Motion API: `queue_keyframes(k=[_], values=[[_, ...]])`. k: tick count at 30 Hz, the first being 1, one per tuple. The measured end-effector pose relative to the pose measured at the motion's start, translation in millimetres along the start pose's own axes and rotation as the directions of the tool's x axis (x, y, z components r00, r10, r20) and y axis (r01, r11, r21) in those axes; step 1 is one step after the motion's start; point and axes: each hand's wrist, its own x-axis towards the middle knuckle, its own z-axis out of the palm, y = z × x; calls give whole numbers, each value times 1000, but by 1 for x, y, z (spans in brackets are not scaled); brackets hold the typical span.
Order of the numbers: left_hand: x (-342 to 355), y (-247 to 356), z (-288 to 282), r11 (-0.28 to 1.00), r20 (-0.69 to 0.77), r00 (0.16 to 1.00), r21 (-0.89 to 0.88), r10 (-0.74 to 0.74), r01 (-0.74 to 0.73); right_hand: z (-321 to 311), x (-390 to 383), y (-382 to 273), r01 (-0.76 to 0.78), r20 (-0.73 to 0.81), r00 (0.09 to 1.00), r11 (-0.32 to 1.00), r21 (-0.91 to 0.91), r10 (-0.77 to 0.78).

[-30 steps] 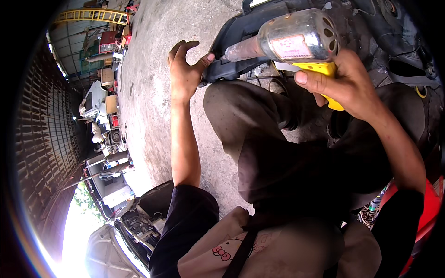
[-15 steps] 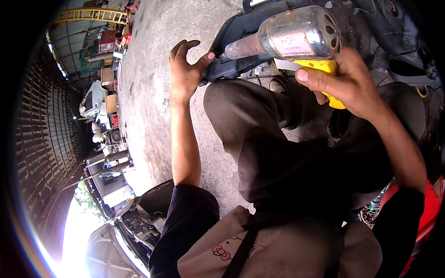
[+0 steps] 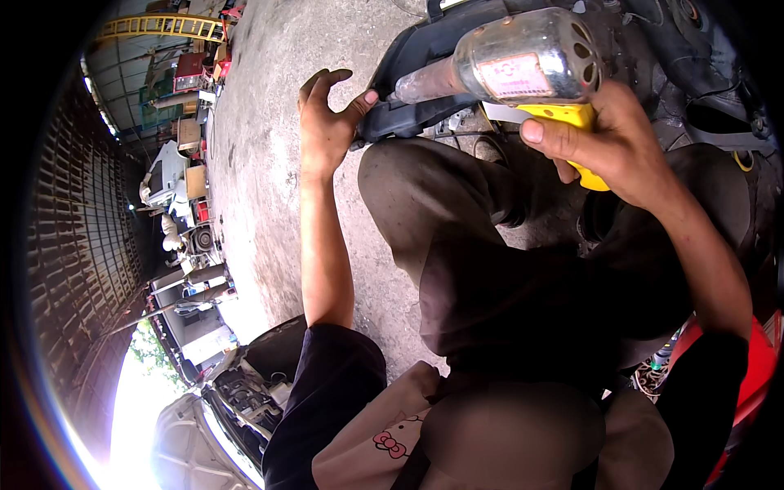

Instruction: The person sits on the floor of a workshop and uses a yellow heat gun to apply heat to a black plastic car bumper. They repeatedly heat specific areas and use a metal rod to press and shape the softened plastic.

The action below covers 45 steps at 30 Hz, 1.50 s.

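My right hand (image 3: 608, 147) is wrapped round the yellow handle of a heat gun (image 3: 535, 61) with a worn metal body. Its tapered nozzle points left, over a long black plastic car part (image 3: 400, 122) lying by my knees. At that part's left end is my left hand (image 3: 327, 118), its thumb resting at the edge and its other fingers spread away from the thumb. The heat gun hides much of the part's middle. Whether the gun is running cannot be seen.
Dark vehicle parts (image 3: 719, 73) crowd the far right. Grey concrete floor (image 3: 269, 163) stretches to the left, with boxes and scrap along its side. A car with a raised hood (image 3: 200, 441) stands at the lower left. Something red (image 3: 755, 367) is by my right elbow.
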Motion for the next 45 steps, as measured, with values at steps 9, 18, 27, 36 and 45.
queue_keyframes(k=[9,18,27,36,45], values=[[-1,0,0,1000,5,1000,-7,-15,15,-3,-5,-14,72,62,996,987,-146,-64],[-3,3,1,1000,-35,999,14,-21,21,12,-7,-1,359,176,933,821,-443,-313],[-4,-2,4,999,-37,999,-10,-38,37,14,-6,6,587,361,807,562,-583,-468],[-3,-7,5,1000,-43,999,-9,-12,12,10,-11,5,643,504,758,340,-686,-415],[-3,-7,4,997,-23,999,-68,-44,43,8,-16,6,637,541,763,274,-720,-352]])
